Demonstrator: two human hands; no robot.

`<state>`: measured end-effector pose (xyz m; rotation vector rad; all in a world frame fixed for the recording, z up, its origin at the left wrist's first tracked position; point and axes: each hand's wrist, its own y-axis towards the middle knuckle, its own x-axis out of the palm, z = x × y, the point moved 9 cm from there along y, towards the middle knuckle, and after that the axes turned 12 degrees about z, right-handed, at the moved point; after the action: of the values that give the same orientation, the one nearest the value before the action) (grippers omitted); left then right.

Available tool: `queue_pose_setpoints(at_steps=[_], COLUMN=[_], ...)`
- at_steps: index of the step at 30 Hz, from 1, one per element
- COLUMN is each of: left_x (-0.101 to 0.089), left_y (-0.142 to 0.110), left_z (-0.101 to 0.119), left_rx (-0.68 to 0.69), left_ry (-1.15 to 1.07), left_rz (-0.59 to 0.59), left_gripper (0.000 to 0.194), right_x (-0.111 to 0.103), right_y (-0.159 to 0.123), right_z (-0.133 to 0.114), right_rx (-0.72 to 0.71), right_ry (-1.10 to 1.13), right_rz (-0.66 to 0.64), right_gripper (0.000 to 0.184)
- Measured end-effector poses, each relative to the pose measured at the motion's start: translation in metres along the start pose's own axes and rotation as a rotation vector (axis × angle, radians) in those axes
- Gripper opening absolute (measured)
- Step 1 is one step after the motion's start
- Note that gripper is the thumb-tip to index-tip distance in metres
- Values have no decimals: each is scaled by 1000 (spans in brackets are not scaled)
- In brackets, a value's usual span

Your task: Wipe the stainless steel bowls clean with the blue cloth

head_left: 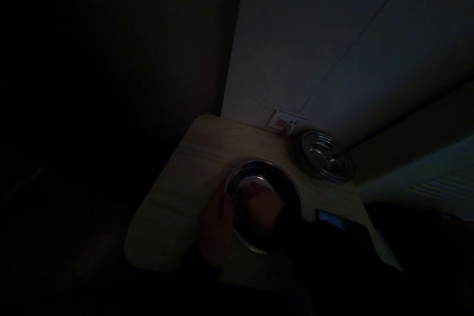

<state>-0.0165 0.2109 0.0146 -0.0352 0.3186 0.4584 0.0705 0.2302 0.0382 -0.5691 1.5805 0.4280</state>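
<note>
A round steel bowl (292,185) rests on a pale wood-grain table, its inside mostly in deep shadow. My left hand (215,229) is closed on the bowl's left rim, with the thumb side along the edge. Down inside the bowl is my right hand (261,205), its fingers bent and bunched toward the left wall. What lies under those fingers is too dark to make out. A pale shine shows just beyond the right hand, near the far side of the bowl.
The table (174,192) has rounded left corners and meets a light wall. A stack of steel compartment plates (328,155) stands at the back right. A phone (331,219) with a lit screen lies by my right sleeve. On the wall sits a switch and socket panel (281,121).
</note>
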Motion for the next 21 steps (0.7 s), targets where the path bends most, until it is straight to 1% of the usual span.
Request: queue_pose_setpoints(at_steps=[2,3,7,8,13,15,18,19,21], left_x=[-1,-2,-2,-2,-1,-2,-2,-1,0], left_y=[-1,0,-1,-2,-7,-9,-9,-9,-8], left_z=[1,1,-2,-2,-2,-4,-7,-7,-6], left_rx=[16,12,-33,-37,-28,-58,-98,-99,-83], left_ry=[-16,-15,22,24,29,53,67,58,34], left_rz=[5,18,40,34,33,50,61,56,36], left_gripper=[40,40,41,41,43,45,47,46,45], right_x=[-6,-6,3,4,-9,-6,5,7,4], right_y=[5,5,-6,-7,8,5,-10,-13,-10], right_z=[6,5,-10,-10,0,-2,-9,-11,-7], right_rx=[75,73,-51,-60,20,-11,-107,-129,-109], right_ry=[-37,-35,40,38,-57,-47,15,28,16], right_rz=[51,46,-69,-73,73,40,-98,-119,-76], right_gripper=[25,24,21,20,24,23,22,23,25])
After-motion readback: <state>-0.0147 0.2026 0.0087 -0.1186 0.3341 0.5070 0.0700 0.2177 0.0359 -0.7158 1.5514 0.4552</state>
